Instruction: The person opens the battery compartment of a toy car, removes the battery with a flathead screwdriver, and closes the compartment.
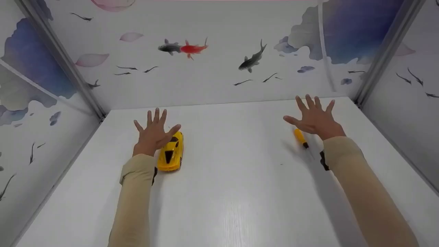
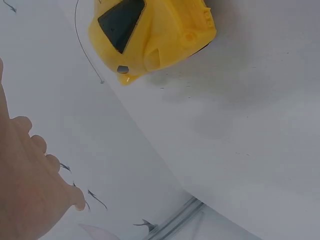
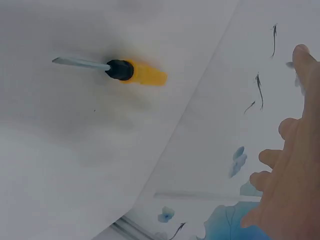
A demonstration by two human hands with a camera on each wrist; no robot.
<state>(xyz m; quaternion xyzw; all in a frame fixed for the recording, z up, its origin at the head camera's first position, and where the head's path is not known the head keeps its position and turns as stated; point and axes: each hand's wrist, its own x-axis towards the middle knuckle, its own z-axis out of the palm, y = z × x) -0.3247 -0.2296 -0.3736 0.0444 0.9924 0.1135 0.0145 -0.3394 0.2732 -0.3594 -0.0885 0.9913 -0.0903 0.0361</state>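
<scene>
The left hand [image 1: 151,135] is left of centre in the head view, fingers straight and spread wide, thumb stretched toward the right; the right hand [image 1: 315,120] is at right of centre, its fingers likewise straight and fanned, thumb pointing left; both have tan sleeves, the left sleeve [image 1: 133,206] running to the bottom edge left of centre, the right sleeve [image 1: 363,188] to the lower right corner; a black piece [image 1: 324,160] shows beside the right cuff.

The yellow car [image 1: 171,157] is just beside the left hand, whose thumb overlaps its upper end in the head view; in the left wrist view the car sits at the top, dark window showing, apart from the hand at the left edge; the screwdriver [image 1: 300,137] lies just below the right hand, yellow handle toward the upper left, shaft toward the lower right; in the right wrist view it is at upper left, apart from the hand at the right edge.

Both things rest on the white bench [image 1: 233,192]; beyond it the back wall [image 1: 212,85] carries a red fish [image 1: 192,49] at top centre and blue patches [image 1: 353,31] at upper right; metal posts [image 1: 387,51] stand at both back corners.
</scene>
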